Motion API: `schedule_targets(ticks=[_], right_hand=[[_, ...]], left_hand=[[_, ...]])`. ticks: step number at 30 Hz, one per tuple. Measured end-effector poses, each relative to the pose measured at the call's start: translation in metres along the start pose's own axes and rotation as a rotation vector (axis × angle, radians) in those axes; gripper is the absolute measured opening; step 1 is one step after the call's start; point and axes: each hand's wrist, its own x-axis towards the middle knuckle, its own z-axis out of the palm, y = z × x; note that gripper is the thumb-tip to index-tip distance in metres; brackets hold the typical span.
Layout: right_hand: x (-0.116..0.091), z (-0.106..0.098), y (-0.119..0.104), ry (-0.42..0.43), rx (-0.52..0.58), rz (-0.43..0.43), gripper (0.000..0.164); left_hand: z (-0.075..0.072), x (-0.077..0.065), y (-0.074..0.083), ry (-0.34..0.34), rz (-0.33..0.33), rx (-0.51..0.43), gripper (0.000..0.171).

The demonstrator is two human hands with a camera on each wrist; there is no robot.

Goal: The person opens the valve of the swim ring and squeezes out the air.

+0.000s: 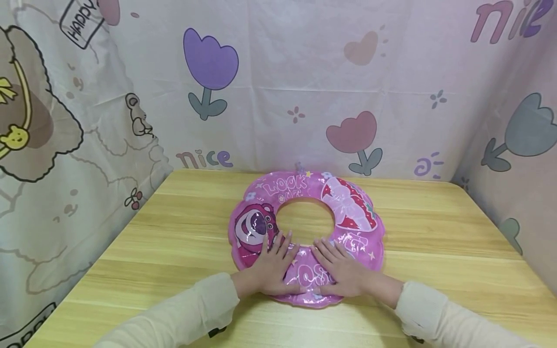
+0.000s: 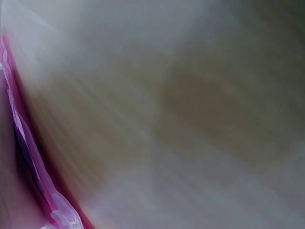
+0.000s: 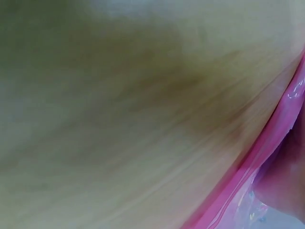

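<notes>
A pink inflatable swim ring (image 1: 256,193) lies flat on the wooden table, printed with a bear face, a strawberry shape and white lettering. On its near left part rests my left hand (image 1: 271,268), palm down with the fingers spread. My right hand (image 1: 344,270) lies the same way on the near right part, fingers pointing inward to the hole. Both thumbs stretch toward each other over the near edge. In the left wrist view only the ring's edge (image 2: 35,157) and a bit of hand show. The right wrist view likewise catches the ring's rim (image 3: 252,162) beside part of the hand.
The wooden table (image 1: 152,251) reaches back to a printed cloth (image 1: 283,63) with tulips and words, which also hangs along the left and right sides. Light sleeves (image 1: 196,309) cover both forearms.
</notes>
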Motion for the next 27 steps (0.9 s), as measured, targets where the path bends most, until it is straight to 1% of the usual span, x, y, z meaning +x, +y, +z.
schedule_targets(ticks=[4,10,16,19,23,25,27], right_hand=[[0.0,0.0,0.0,-0.017,0.012,0.004,0.089],[0.001,-0.003,0.0,-0.039,0.023,0.005,0.088],[0.002,-0.003,0.002,-0.024,0.038,-0.011,0.088],[0.002,-0.001,0.005,-0.014,0.082,-0.003,0.082],[0.001,0.001,0.008,0.005,0.146,0.003,0.077],[0.0,0.001,0.009,0.014,0.138,0.005,0.079],[-0.002,0.0,0.012,0.026,0.107,0.01,0.082]], left_hand=[[-0.002,0.0,0.001,0.0,0.004,-0.002,0.096],[-0.007,0.001,0.001,-0.044,0.002,0.003,0.095],[-0.007,0.003,0.0,-0.056,-0.012,0.025,0.095],[-0.006,0.003,0.0,-0.059,-0.02,0.033,0.096],[-0.003,0.003,-0.001,-0.025,-0.002,0.025,0.097],[-0.002,0.003,-0.003,0.008,0.014,0.041,0.098],[-0.001,0.002,-0.006,0.048,0.029,0.053,0.099]])
